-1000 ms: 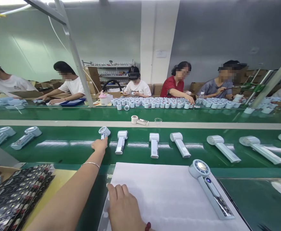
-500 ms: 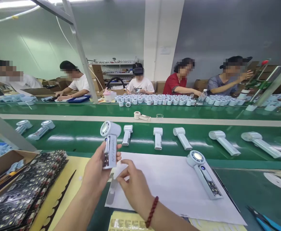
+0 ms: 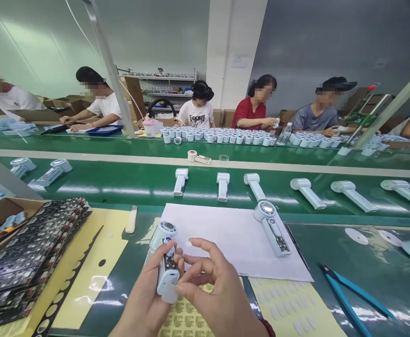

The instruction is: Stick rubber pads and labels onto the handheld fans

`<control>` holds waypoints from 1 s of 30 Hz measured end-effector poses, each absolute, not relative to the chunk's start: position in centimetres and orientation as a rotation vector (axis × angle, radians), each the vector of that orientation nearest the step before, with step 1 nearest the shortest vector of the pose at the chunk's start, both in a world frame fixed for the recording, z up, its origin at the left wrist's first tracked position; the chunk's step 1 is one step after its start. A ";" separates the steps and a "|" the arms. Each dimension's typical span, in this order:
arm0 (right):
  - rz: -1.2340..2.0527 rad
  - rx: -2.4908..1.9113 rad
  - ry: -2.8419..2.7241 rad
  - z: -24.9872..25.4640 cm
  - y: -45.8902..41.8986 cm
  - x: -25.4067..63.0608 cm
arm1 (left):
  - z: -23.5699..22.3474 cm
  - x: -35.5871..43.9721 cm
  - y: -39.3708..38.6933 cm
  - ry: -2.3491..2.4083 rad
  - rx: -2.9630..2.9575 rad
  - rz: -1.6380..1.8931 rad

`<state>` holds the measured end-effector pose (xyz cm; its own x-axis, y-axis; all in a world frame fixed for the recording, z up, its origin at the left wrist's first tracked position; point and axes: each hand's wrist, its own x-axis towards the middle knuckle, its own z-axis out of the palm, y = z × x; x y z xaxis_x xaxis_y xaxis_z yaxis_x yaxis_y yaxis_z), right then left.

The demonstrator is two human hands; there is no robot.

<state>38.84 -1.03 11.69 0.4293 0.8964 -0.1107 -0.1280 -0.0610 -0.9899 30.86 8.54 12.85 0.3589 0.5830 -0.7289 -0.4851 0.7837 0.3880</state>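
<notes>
My left hand (image 3: 150, 285) is wrapped round a pale blue handheld fan (image 3: 166, 229), its round head pointing away and its base tilted towards me. Dark, patterned parts show along the front of the handle. At the base is a pale oval end piece (image 3: 169, 291). My right hand (image 3: 214, 281) is beside it, thumb and fingers drawn together at that piece's edge, its index finger arched above. How firmly it grips is partly hidden. A second handheld fan (image 3: 274, 227) lies on a white sheet (image 3: 222, 238) to the right.
Several fans lie along the green conveyor (image 3: 138, 180) ahead. Dark strip sheets (image 3: 32, 248) are stacked at left beside a cardboard box (image 3: 1, 215). Blue-handled pliers (image 3: 348, 290) and a yellow sticker sheet (image 3: 285, 299) are at right. Co-workers sit across the line behind many small cups.
My left hand has lowered the fan and tipped its base towards me. My right hand has come to the base. The view has shifted downward.
</notes>
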 end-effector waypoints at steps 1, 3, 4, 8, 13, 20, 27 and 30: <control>0.984 -1.367 -0.751 11.7 -1.0 38.9 | 12.8 30.9 8.4 0.988 0.113 0.695; 0.991 -1.370 -0.749 11.7 -1.1 39.0 | 12.8 30.9 8.1 0.989 0.118 0.705; 0.998 -1.376 -0.747 11.7 -1.1 39.0 | 12.8 30.9 8.0 0.988 0.122 0.711; 1.014 -1.390 -0.740 12.1 -1.0 39.0 | 13.0 30.9 7.7 0.972 0.163 0.722; 1.012 -1.401 -0.742 12.4 -0.9 38.7 | 13.1 30.8 7.5 0.981 0.169 0.730; 0.963 -1.419 -0.769 12.1 -0.6 38.5 | 12.7 30.6 7.6 0.952 0.141 0.720; 0.623 -1.556 -0.984 10.8 -1.1 37.3 | 13.1 31.0 6.7 0.929 0.021 0.724; 0.452 -1.601 -0.985 10.5 -1.1 37.1 | 13.6 31.1 6.3 0.931 0.006 0.689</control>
<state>37.13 -1.13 10.48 0.5747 0.7898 0.2142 0.3528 -0.0029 -0.9357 31.10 6.27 13.57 0.4011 0.5473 -0.7345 -0.5421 0.7882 0.2913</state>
